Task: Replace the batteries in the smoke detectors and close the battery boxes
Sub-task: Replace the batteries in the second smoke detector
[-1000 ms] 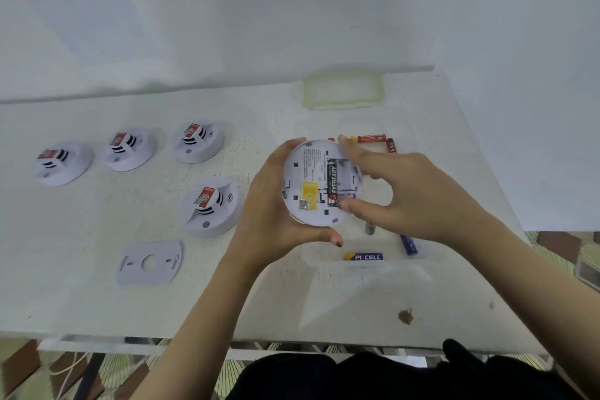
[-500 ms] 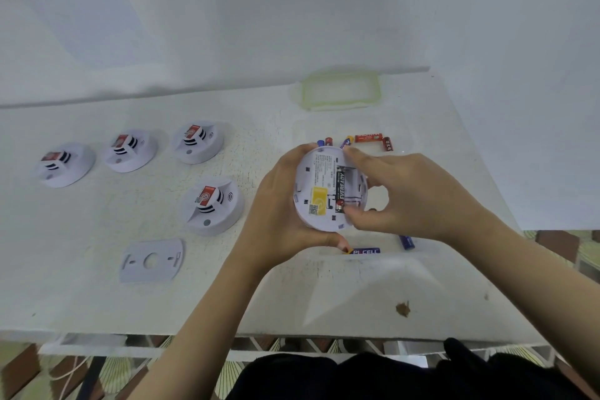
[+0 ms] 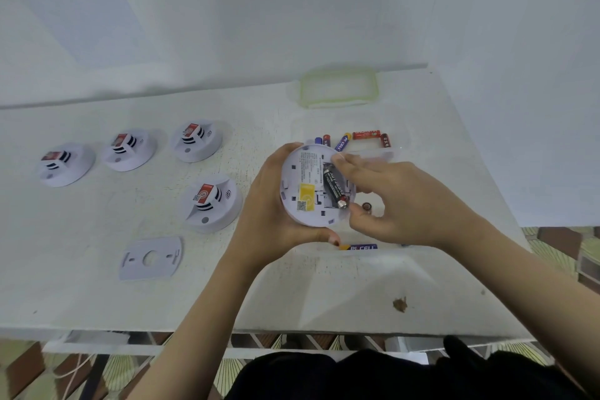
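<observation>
My left hand (image 3: 269,204) grips a round white smoke detector (image 3: 306,185) from below, with its back facing me and its battery box uncovered. A black battery (image 3: 334,185) lies slanted in that box, its lower end lifted. My right hand (image 3: 399,201) pinches the battery between index finger at its top end and thumb at its bottom end. Several loose batteries (image 3: 355,140) lie in a clear tray behind the hands, and another battery (image 3: 358,247) lies in front. The detached white cover plate (image 3: 151,258) lies flat on the table at the left.
Several other white smoke detectors stand face up on the white table (image 3: 97,286): three in a row (image 3: 128,149) at the left and one (image 3: 212,201) nearer my left hand. A green-rimmed lid (image 3: 337,88) lies by the back wall. A brown stain (image 3: 400,304) marks the front edge.
The black battery has tipped from lying flat in its slot to a slant, with its lower end raised. My right fingers have closed onto its two ends. The detector has shifted slightly right.
</observation>
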A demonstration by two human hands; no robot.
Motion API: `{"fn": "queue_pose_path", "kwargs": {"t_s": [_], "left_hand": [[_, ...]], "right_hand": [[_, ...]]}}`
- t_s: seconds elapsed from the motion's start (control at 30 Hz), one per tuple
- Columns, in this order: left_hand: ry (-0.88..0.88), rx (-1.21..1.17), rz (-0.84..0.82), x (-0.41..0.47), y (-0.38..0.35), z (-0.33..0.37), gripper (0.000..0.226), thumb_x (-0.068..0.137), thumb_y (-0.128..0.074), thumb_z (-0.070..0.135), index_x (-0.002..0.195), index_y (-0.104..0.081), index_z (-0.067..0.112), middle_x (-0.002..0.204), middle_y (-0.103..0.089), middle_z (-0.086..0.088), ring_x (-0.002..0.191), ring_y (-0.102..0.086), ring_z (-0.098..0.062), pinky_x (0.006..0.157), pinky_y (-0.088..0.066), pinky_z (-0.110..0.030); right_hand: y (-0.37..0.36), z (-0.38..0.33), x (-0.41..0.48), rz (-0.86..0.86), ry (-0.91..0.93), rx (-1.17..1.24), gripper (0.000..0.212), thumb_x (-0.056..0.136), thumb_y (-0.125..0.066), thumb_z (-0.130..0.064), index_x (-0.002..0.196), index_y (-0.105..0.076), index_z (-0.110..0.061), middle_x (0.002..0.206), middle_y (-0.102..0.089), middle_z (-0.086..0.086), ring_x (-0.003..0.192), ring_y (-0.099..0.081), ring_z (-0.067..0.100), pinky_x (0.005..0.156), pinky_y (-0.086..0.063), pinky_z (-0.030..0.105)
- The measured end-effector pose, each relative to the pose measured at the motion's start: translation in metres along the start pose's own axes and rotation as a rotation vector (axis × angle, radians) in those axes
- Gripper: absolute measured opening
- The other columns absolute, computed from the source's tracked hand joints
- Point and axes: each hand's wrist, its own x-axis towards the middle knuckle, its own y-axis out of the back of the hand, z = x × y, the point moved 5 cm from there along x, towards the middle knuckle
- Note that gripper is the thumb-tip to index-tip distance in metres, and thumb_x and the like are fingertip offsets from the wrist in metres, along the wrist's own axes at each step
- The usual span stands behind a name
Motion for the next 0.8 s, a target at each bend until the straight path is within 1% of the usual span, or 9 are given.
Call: {"fn": "queue_pose_path", "kwargs": {"t_s": [0.1, 0.2, 0.23, 0.33, 0.43, 0.53, 0.7, 0.77, 0.8], "left_hand": [[0.021, -0.026, 0.035, 0.0, 0.002, 0.001, 0.097, 0.046, -0.08, 0.066, 0.13, -0.032, 0.051, 0.126, -0.043, 0.036, 0.121, -0.048, 0.001, 0.102, -0.04, -0.017], [0.029, -0.003, 0.055, 0.0, 0.005, 0.0, 0.099, 0.045, -0.081, 0.064, 0.129, -0.034, 0.046, 0.125, -0.042, 0.037, 0.121, -0.049, 0.0, 0.102, -0.041, -0.019], [0.033, 0.002, 0.06, 0.0, 0.006, -0.002, 0.102, 0.044, -0.083, 0.062, 0.131, -0.033, 0.042, 0.126, -0.042, 0.037, 0.122, -0.048, -0.001, 0.103, -0.041, -0.019], [0.054, -0.019, 0.078, 0.0, 0.007, -0.006, 0.105, 0.044, -0.088, 0.05, 0.132, -0.035, 0.033, 0.128, -0.042, 0.033, 0.124, -0.048, -0.001, 0.102, -0.04, -0.016], [0.079, -0.073, 0.11, 0.0, 0.007, -0.01, 0.099, 0.05, -0.089, 0.038, 0.132, -0.034, 0.027, 0.127, -0.045, 0.034, 0.124, -0.048, 0.002, 0.099, -0.04, -0.012], [0.118, -0.096, 0.149, -0.001, 0.008, -0.014, 0.093, 0.054, -0.085, 0.038, 0.131, -0.034, 0.027, 0.126, -0.045, 0.032, 0.122, -0.047, 0.004, 0.097, -0.04, -0.01], [0.154, -0.105, 0.184, 0.005, 0.007, -0.02, 0.094, 0.053, -0.083, 0.037, 0.132, -0.036, 0.016, 0.128, -0.044, 0.019, 0.12, -0.046, 0.009, 0.095, -0.039, -0.007], [0.163, -0.09, 0.191, 0.007, 0.006, -0.022, 0.097, 0.051, -0.083, 0.039, 0.133, -0.037, 0.014, 0.128, -0.045, 0.018, 0.119, -0.047, 0.008, 0.095, -0.04, -0.008], [0.168, -0.083, 0.196, 0.008, 0.006, -0.023, 0.099, 0.05, -0.083, 0.04, 0.133, -0.038, 0.013, 0.128, -0.046, 0.017, 0.119, -0.047, 0.008, 0.094, -0.04, -0.008]], "right_hand": [[-0.009, 0.003, -0.002, -0.05, -0.048, 0.067, 0.063, 0.083, -0.046, -0.05, 0.137, -0.048, -0.017, 0.147, -0.04, 0.006, 0.085, -0.069, 0.031, 0.075, -0.055, 0.041], [-0.014, 0.004, -0.002, -0.001, -0.078, 0.137, 0.058, 0.084, -0.049, -0.059, 0.128, -0.058, -0.022, 0.15, -0.034, 0.002, 0.089, -0.069, 0.032, 0.074, -0.056, 0.043], [-0.013, 0.004, -0.003, 0.038, -0.087, 0.199, 0.055, 0.084, -0.052, -0.056, 0.125, -0.061, -0.021, 0.15, -0.035, 0.0, 0.094, -0.068, 0.027, 0.075, -0.056, 0.04], [-0.004, 0.004, -0.006, 0.239, -0.08, 0.316, 0.034, 0.085, -0.06, -0.035, 0.11, -0.07, -0.014, 0.138, -0.047, 0.001, 0.112, -0.052, -0.006, 0.084, -0.05, 0.015], [0.005, 0.011, -0.014, 0.357, -0.158, 0.391, 0.016, 0.085, -0.065, -0.019, 0.096, -0.074, -0.012, 0.125, -0.057, -0.008, 0.116, -0.054, -0.005, 0.085, -0.047, 0.011], [0.005, 0.018, -0.024, 0.281, -0.211, 0.409, 0.014, 0.086, -0.061, -0.019, 0.09, -0.073, -0.014, 0.115, -0.058, -0.02, 0.122, -0.049, -0.003, 0.09, -0.042, 0.008], [-0.011, 0.027, -0.036, -0.017, -0.218, 0.166, 0.033, 0.081, -0.049, -0.05, 0.087, -0.073, -0.029, 0.147, -0.039, -0.002, 0.133, -0.036, 0.011, 0.108, -0.025, 0.023], [-0.011, 0.029, -0.034, -0.059, -0.262, 0.213, 0.034, 0.078, -0.049, -0.055, 0.089, -0.073, -0.032, 0.148, -0.038, -0.005, 0.136, -0.032, 0.01, 0.11, -0.024, 0.028], [-0.008, 0.031, -0.031, -0.032, -0.285, 0.263, 0.034, 0.077, -0.051, -0.054, 0.09, -0.073, -0.033, 0.146, -0.041, -0.007, 0.134, -0.034, 0.006, 0.11, -0.024, 0.024]]}}
